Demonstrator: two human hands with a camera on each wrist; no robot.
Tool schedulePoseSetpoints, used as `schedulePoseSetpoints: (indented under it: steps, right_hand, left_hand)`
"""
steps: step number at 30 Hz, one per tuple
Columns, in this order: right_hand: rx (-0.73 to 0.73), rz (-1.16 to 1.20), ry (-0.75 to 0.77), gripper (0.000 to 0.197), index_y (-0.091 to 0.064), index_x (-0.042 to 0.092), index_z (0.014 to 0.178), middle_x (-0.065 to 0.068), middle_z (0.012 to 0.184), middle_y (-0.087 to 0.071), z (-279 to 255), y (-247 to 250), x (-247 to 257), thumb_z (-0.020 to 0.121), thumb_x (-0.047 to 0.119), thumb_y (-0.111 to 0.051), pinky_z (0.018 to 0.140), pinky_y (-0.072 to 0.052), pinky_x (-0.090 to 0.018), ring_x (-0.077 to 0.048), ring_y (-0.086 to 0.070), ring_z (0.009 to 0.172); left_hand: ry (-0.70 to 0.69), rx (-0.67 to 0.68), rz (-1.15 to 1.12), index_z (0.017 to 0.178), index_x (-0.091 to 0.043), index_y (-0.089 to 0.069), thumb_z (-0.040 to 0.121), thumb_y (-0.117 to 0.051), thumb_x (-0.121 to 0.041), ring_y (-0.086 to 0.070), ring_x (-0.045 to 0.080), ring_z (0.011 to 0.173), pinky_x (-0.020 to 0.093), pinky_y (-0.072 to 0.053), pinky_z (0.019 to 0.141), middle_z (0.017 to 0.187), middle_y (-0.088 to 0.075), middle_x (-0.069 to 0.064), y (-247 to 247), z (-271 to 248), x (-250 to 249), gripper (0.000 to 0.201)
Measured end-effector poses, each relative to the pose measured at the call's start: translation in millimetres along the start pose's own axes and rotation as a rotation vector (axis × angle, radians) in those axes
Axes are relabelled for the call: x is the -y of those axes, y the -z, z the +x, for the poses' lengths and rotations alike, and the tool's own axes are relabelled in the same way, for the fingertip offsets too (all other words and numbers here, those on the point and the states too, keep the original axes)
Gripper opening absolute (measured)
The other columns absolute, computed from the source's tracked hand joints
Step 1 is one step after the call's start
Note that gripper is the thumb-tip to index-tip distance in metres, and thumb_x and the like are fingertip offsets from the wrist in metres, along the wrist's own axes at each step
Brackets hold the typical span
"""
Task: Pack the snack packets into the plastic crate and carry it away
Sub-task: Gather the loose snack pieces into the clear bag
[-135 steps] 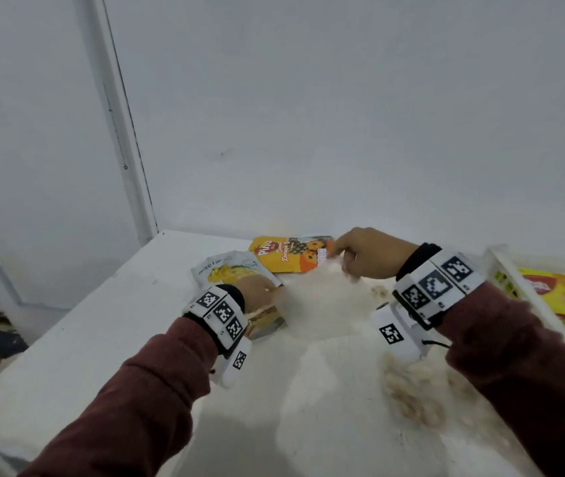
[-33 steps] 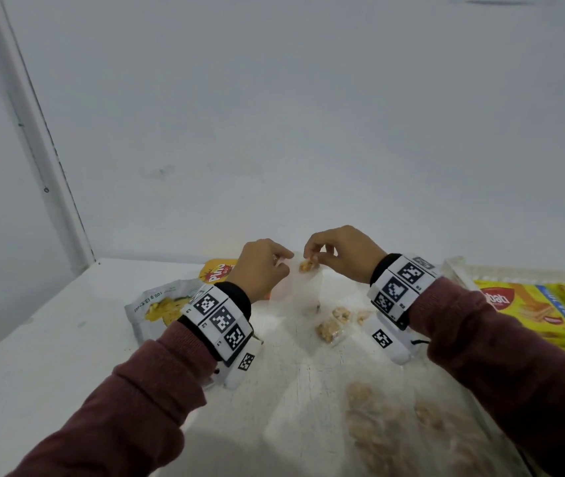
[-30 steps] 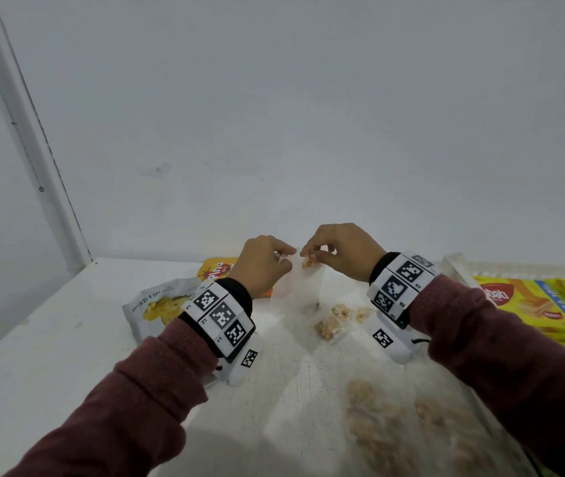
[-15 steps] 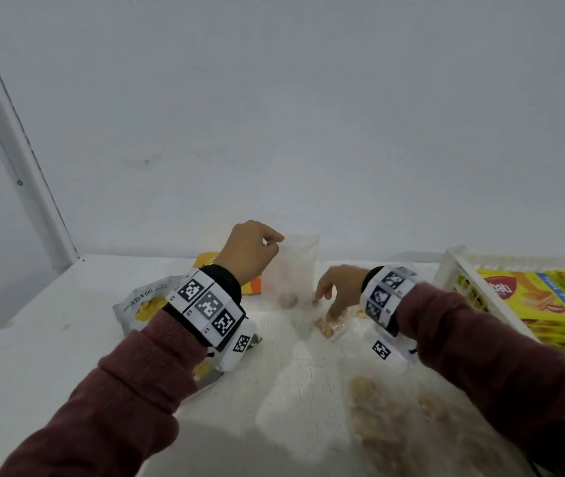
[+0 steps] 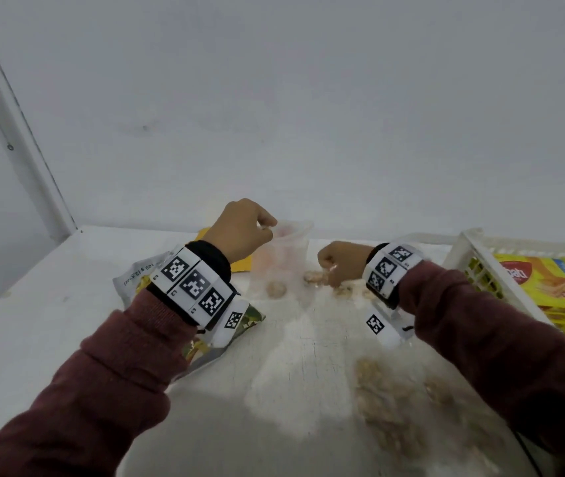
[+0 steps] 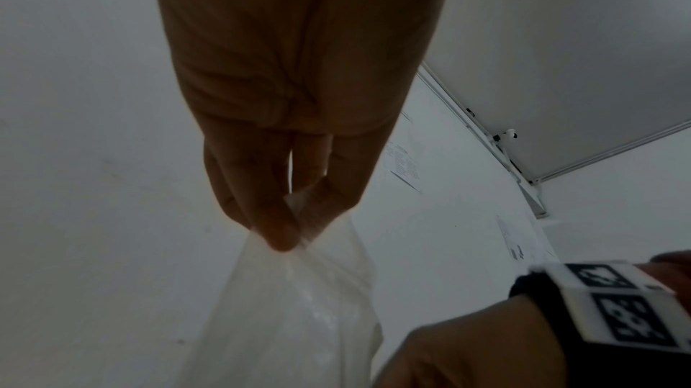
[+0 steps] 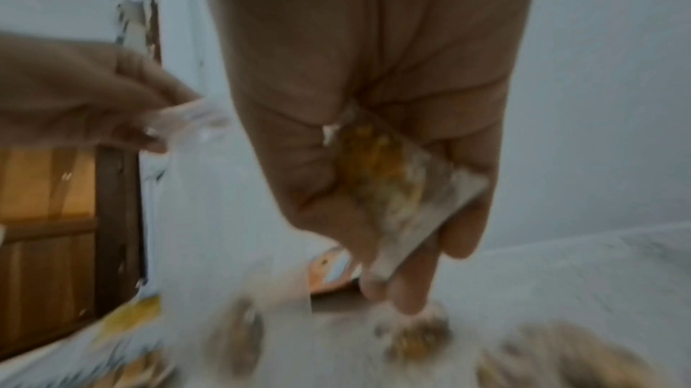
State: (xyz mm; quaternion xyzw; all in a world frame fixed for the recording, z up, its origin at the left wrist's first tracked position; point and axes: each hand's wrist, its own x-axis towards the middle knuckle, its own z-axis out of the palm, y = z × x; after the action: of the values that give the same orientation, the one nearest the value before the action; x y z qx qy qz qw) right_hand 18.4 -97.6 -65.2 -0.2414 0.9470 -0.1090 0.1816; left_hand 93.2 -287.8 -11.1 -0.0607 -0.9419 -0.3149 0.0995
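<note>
Left hand (image 5: 243, 228) pinches a clear bag (image 5: 282, 259), right hand (image 5: 341, 261) clutches a small packet (image 7: 396, 187); white crate (image 5: 473, 266) alongside, printed pouch (image 5: 136, 277) under the left wrist.

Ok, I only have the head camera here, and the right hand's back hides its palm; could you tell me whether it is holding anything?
Observer: Yes. The right wrist view shows the right hand with a small clear packet of yellow-brown snack tucked under its curled fingers.
Operator: Thank you. And how is the other one gripping?
Observer: In the left wrist view the left hand pinches the top edge of the clear bag between thumb and fingertips, and the bag hangs below.
Operator: Is the right one reaching for more?
Observer: Its fingertips are right at another small snack packet lying on the table. The blur hides whether they touch.
</note>
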Motion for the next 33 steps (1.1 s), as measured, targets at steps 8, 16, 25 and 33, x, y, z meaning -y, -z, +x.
schedulePoseSetpoints:
  steps: [8,16,25,33]
  right_hand:
    - [-0.003,-0.130,-0.106,0.044,-0.059,0.022,0.115,0.005,0.109,-0.049,23,0,2,0.074,0.020,-0.075,0.093,-0.041,-0.030,-0.017,-0.050,0.107]
    - [-0.002,-0.288,-0.129,0.053,-0.056,0.013,0.118,-0.002,0.117,-0.060,30,-16,14,0.071,0.022,-0.078,0.085,-0.047,-0.030,-0.021,-0.059,0.104]
    - [-0.233,-0.036,-0.126,0.027,-0.068,0.011,0.105,-0.005,0.109,-0.066,22,14,5,0.084,0.028,-0.062,0.079,-0.047,-0.026,-0.022,-0.061,0.096]
    - [-0.451,0.647,0.253,0.014,-0.062,0.010,0.098,0.003,0.082,-0.062,-40,79,22,0.086,0.004,-0.061,0.067,-0.047,-0.020,-0.011,-0.055,0.052]
  left_hand:
    - [0.032,0.003,-0.045,0.109,-0.004,-0.067,0.086,-0.054,-0.003,-0.056,0.016,0.081,0.022,-0.043,0.076,0.093,-0.063,0.010,-1,-1,5,0.027]
    - [0.065,0.048,-0.051,0.094,0.001,-0.070,0.089,-0.050,-0.006,-0.055,0.010,0.064,0.021,-0.044,0.061,0.067,-0.056,-0.006,2,0,5,0.022]
    - [0.064,0.131,-0.016,0.088,0.006,-0.070,0.084,-0.056,-0.002,-0.053,0.006,0.053,0.006,-0.041,0.046,0.074,-0.064,0.002,4,0,3,0.016]
    - [0.038,0.098,-0.111,0.105,0.003,-0.068,0.080,-0.062,-0.001,-0.056,0.009,0.060,0.003,-0.040,0.045,0.091,-0.068,0.010,1,1,-6,0.026]
